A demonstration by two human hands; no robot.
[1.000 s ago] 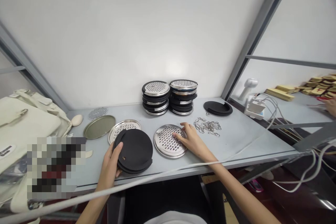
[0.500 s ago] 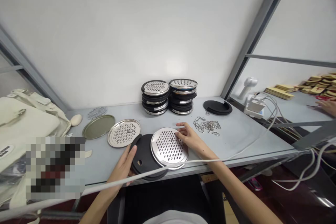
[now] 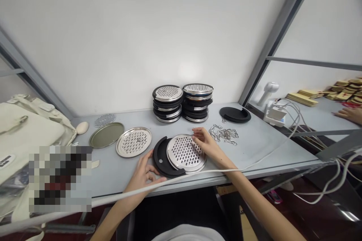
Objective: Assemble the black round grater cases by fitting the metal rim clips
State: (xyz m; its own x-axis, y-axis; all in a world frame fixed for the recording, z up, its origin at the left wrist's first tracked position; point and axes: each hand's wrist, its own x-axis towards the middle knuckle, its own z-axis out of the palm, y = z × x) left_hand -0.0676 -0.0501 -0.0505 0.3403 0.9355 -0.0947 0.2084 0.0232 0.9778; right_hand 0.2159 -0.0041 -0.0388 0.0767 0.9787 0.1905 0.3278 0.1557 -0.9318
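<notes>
A round metal grater with rows of holes lies partly inside a black round holder that has a raised C-shaped rim. The pair sits at the table's front edge. My left hand curls round the holder's left side, its thumb along the front. At the grater's upper right edge, the bent fingers of my right hand grip the rim. Left of my hands lies another metal grater disc with raised teeth, and beside it an olive-coloured round plate.
Two stacks of graters in black holders, the left stack and right stack, stand by the wall. Metal clips and a black holder lie at right. A white cable crosses in front. Another person's hand shows far right.
The black holder has turned and moved right, now reaching round the grater's left part. My left hand moved along with it. The grater and my right hand shifted slightly right and back.
</notes>
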